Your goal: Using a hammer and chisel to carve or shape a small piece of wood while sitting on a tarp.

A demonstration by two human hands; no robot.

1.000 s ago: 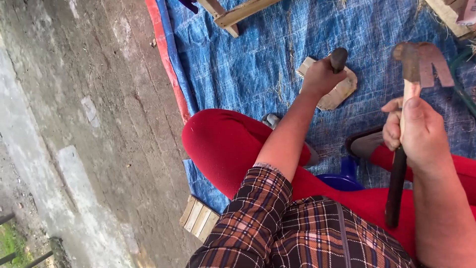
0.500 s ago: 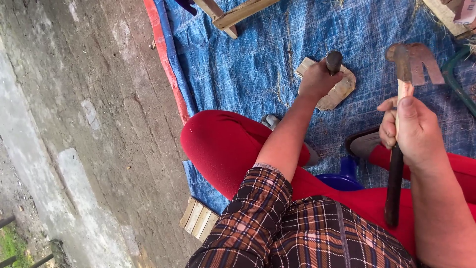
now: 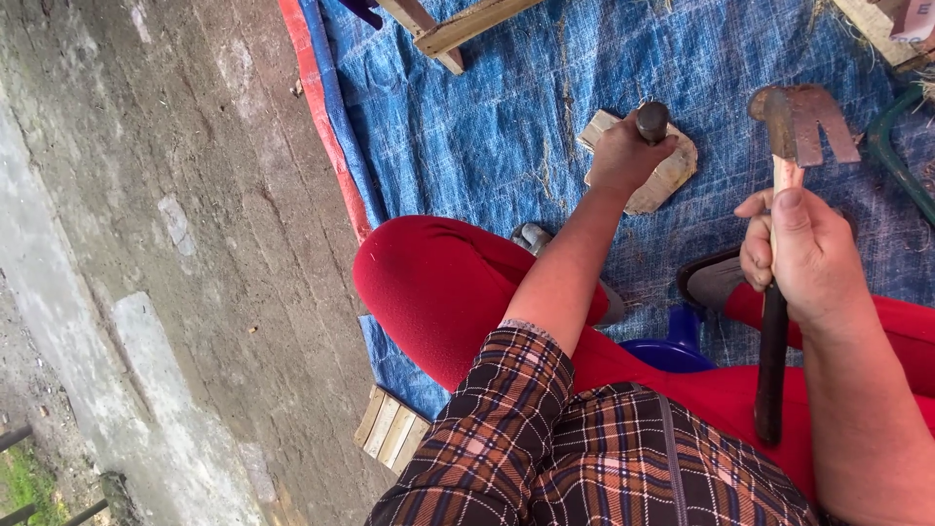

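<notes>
Left hand (image 3: 623,156) stayed clenched on dark rod (image 3: 652,122) atop wood block (image 3: 672,175). Right hand (image 3: 799,258) gripped rusty hammer (image 3: 779,127), barely shifted, head raised right of the rod.

left hand (image 3: 623,156) clenched, right hand (image 3: 794,253) gripping

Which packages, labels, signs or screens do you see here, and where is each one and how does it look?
Printed label or board corner: top right edge, on a pale wooden piece, pinkish with dark marks, mostly cut off.
No other package, sign or screen shows on the blue tarp.
</notes>
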